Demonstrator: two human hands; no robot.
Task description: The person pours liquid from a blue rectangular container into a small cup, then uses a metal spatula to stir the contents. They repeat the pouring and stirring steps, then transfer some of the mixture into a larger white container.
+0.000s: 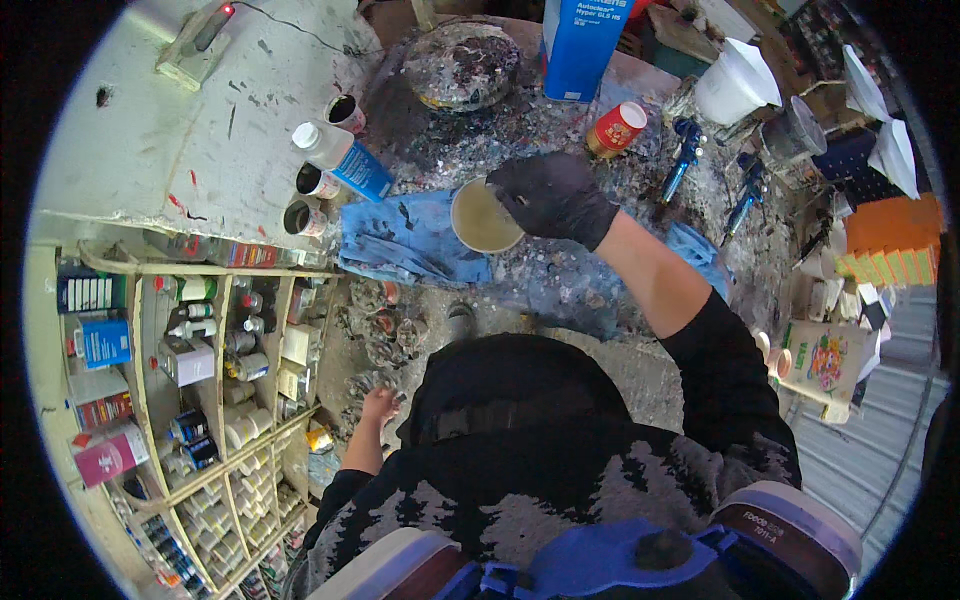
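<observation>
My right hand [556,198], in a black glove, is closed at the right rim of a round cup [461,222] holding murky beige liquid. The fingers hide part of the rim. The cup is over the worktop, beside a crumpled blue cloth [400,240]. My left hand [380,404] is bare and low at my left side, away from the bench; it is too small to make out its fingers. Left of the cup stands a white-capped clear bottle [345,160] with a blue label. A red paper cup [614,130] is beyond my right hand.
The paint-stained worktop [560,280] holds a tall blue can [578,50], two blue spray guns [684,160], a white bucket [737,83] and a paint-crusted round lump [462,66]. Several dark-filled cups [303,218] line the left wall. Shelves [150,370] of cans and bottles stand at left.
</observation>
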